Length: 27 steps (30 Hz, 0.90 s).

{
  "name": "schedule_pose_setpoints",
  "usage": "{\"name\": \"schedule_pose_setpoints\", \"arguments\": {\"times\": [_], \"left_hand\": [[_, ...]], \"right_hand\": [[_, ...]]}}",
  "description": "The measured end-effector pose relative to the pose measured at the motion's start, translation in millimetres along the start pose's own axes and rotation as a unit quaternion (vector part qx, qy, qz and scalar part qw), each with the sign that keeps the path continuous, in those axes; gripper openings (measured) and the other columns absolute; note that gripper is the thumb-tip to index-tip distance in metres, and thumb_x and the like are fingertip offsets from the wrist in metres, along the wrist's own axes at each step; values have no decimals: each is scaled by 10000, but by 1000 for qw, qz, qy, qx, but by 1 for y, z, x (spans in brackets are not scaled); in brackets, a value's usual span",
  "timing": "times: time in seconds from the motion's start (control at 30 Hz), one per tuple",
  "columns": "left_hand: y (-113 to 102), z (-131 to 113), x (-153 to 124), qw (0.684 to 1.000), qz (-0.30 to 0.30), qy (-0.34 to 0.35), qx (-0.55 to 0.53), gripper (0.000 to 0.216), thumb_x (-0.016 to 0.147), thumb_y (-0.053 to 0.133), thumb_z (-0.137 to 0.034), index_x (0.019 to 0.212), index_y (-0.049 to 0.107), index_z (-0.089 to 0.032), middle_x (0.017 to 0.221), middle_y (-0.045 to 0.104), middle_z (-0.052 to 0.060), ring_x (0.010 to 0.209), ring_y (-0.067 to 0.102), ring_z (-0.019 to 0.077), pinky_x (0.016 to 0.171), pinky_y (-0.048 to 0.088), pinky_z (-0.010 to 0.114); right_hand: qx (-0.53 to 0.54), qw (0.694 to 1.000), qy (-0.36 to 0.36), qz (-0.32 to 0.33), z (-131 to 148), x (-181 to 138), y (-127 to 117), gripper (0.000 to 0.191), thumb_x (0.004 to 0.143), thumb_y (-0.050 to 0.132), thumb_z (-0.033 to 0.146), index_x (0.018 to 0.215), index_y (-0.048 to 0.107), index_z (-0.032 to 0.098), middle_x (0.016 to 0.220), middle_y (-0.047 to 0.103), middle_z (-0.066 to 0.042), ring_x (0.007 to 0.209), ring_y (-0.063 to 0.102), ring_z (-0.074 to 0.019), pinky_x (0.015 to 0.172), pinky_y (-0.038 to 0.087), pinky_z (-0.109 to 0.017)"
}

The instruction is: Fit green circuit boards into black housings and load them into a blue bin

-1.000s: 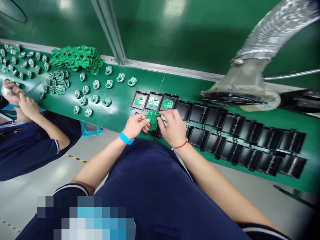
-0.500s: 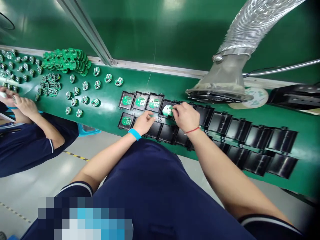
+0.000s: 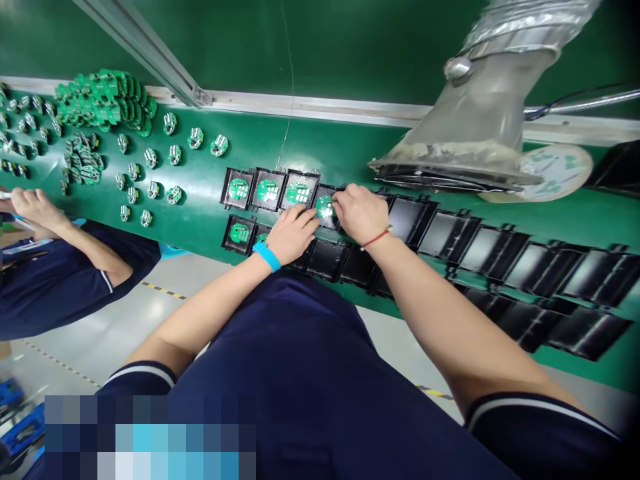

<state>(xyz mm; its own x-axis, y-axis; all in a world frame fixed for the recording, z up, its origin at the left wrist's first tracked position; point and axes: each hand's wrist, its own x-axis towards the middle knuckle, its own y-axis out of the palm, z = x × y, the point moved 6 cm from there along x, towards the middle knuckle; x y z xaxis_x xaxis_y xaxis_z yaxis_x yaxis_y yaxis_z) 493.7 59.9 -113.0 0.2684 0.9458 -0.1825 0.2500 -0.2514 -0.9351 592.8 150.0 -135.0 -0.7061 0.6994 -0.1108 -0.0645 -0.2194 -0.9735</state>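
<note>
A round green circuit board [image 3: 325,207] lies inside a black square case in the upper row. At its right edge, my right hand [image 3: 364,215] has its fingers closed on the board, the fingertips partly hidden. My left hand [image 3: 294,235] rests palm down at the lower left of that case, fingers stretched and slightly bent. Left of it are cases with boards in them: one board [image 3: 238,189], another board [image 3: 267,191] and a third board [image 3: 299,191]. In the lower row, a case holds a board [image 3: 240,233]; the board beside it [image 3: 262,237] is partly behind my left hand.
More black cases [image 3: 445,233] run right in two rows. A fume extraction hood [image 3: 460,143] hangs over the bench's back right. Small round board assemblies [image 3: 151,158] and stacked green boards [image 3: 105,100] lie left. A co-worker's hand [image 3: 37,208] is at the far left.
The view has shifted. The board at my right hand has gone from tilted to lying flatter in its case. My left hand has come closer to that case.
</note>
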Motion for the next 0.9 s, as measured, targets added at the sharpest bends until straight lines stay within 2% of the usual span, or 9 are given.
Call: {"name": "schedule_pose_setpoints", "arguments": {"times": [0.1,0.2,0.43,0.6,0.73,0.9], "left_hand": [[12,-8,10,997,50,32,47,556,876,511,-339,1377,419,-117,1477,344,113,1367,218,335,1113,181,489],[20,-10,17,994,73,25,72,678,877,489,-433,1432,323,-80,1511,270,132,1398,141,353,1131,115,508],[19,-12,18,992,86,9,96,695,899,391,-514,1430,329,-69,1520,247,126,1406,130,346,1137,97,532],[18,-12,18,991,88,20,97,695,898,395,-510,1427,334,-63,1518,253,120,1405,132,348,1138,113,526],[19,-11,19,992,91,9,92,721,887,419,-513,1432,318,-52,1521,241,130,1407,119,350,1138,110,523],[19,-12,18,991,95,11,94,717,884,432,-513,1429,326,-60,1523,233,130,1408,118,350,1132,109,534]], "right_hand": [[5,1000,1,6,0,0,-1,341,939,327,266,1006,636,138,954,575,-122,887,491,-225,671,337,-316],[11,1000,5,12,1,0,0,334,936,332,256,1007,632,129,966,573,-127,894,490,-226,676,344,-315],[28,999,17,4,-2,-2,-3,311,919,371,251,1040,635,139,979,585,-120,894,514,-225,677,372,-309],[40,998,7,-39,-1,-27,-12,345,919,350,210,1141,607,147,1095,611,-111,926,538,-215,751,396,-316],[17,999,-43,3,11,-46,-5,404,916,316,163,1238,557,126,1254,585,-100,951,549,-212,758,395,-325],[-29,997,-29,68,16,-42,-2,423,908,311,163,1254,545,96,1322,533,-147,908,575,-225,732,386,-354]]}}
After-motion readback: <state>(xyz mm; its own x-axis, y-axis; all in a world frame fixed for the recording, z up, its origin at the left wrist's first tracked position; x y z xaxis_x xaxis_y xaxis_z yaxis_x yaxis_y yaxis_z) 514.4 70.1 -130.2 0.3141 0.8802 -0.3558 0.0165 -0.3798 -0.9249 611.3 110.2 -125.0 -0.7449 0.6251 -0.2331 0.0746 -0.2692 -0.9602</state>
